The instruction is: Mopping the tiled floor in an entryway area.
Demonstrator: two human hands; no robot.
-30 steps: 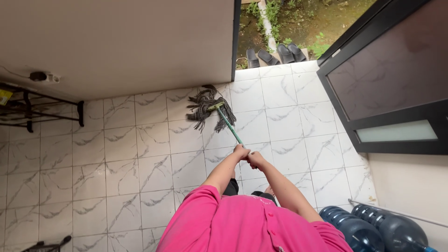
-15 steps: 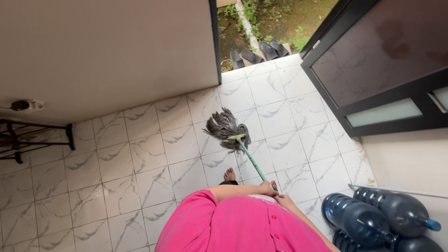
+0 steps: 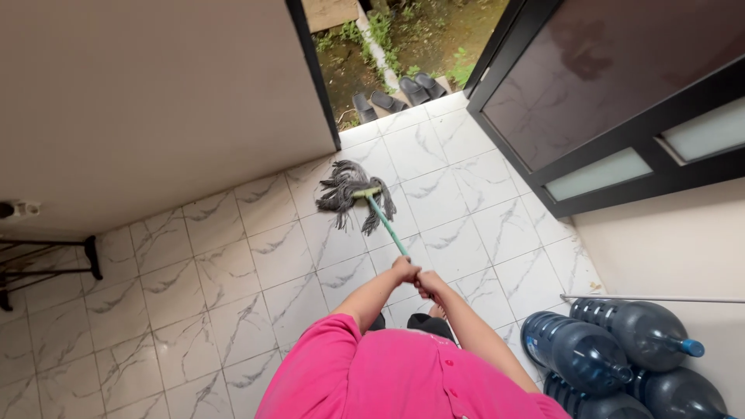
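Fingers of our left hand (image 3: 403, 270) and right hand (image 3: 428, 284) are wrapped tight around the green mop handle (image 3: 386, 224), left just ahead of right. Its grey string mop head (image 3: 353, 194) lies spread on the marbled floor tiles (image 3: 233, 271) near the open doorway (image 3: 388, 54). We judge this mid-stroke, arms extended; pulling back calls for steady downward pressure.

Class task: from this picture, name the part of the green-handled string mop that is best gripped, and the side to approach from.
Grip the green-handled string mop on its thin shaft's near end, from above, where the left hand and right hand wrap it; the shaft slants up toward the person.
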